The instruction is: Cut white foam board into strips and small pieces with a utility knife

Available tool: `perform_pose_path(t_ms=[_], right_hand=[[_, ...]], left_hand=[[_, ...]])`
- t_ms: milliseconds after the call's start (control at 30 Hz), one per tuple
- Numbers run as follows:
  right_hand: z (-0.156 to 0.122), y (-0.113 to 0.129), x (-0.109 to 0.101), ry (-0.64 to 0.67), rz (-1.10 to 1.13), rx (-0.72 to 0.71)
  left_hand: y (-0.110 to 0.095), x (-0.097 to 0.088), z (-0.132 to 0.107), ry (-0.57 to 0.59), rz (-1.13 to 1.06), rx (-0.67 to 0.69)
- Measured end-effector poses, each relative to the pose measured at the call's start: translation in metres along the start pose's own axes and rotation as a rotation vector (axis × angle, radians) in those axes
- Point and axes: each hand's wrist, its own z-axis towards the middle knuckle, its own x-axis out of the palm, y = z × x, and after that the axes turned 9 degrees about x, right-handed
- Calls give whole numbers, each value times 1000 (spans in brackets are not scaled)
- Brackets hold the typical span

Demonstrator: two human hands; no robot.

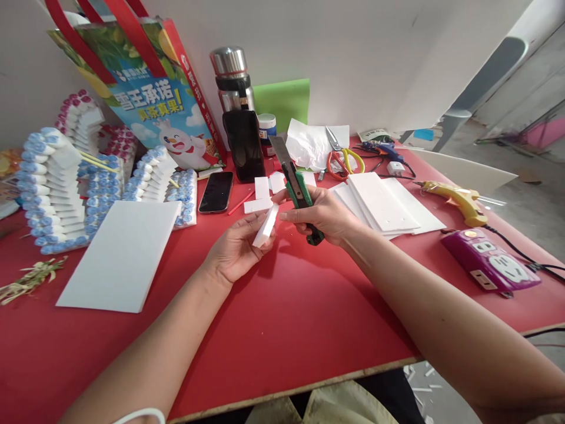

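My left hand (236,250) pinches a small white foam block (266,226) above the red table (282,312). My right hand (324,215) is wrapped round a green utility knife (296,185) with its blade extended and pointing up and away. The knife's handle sits just right of the foam block, close to it. Several small white foam pieces (265,191) lie on the table just beyond both hands.
A large white foam board (121,253) lies at left, a stack of foam sheets (384,203) at right. Also here: a black phone (216,191), scissors (342,159), a yellow glue gun (454,197), a purple power strip (489,262), a steel flask (232,79), blue-and-white foam models (57,188) and a printed bag (145,94).
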Motion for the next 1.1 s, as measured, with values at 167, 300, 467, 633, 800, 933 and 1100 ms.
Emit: perform_pose_path(t_ms=[167,300,467,633,800,933,1100], right_hand=[[1,-3,2,34,-30,-54],[2,-4,2,66,-82,-81],[-1,-2,5,16,-103,-99],[3,-3,6,-113,26,0],[10,-12,1,-134,142,146],[9,-12,1,-72,113,200],[4,-9,9,-60,50,209]], left_hand=[[-2,-1,-1,31,-88,-102],[-6,0,-5,86,-185,-206],[-4,-3,-4,95,-60,-204],[4,-5,4,4,148,126],[4,-4,4,51,271,344],[6,-5,3,20,368,397],[8,-7,5,25,402,406]])
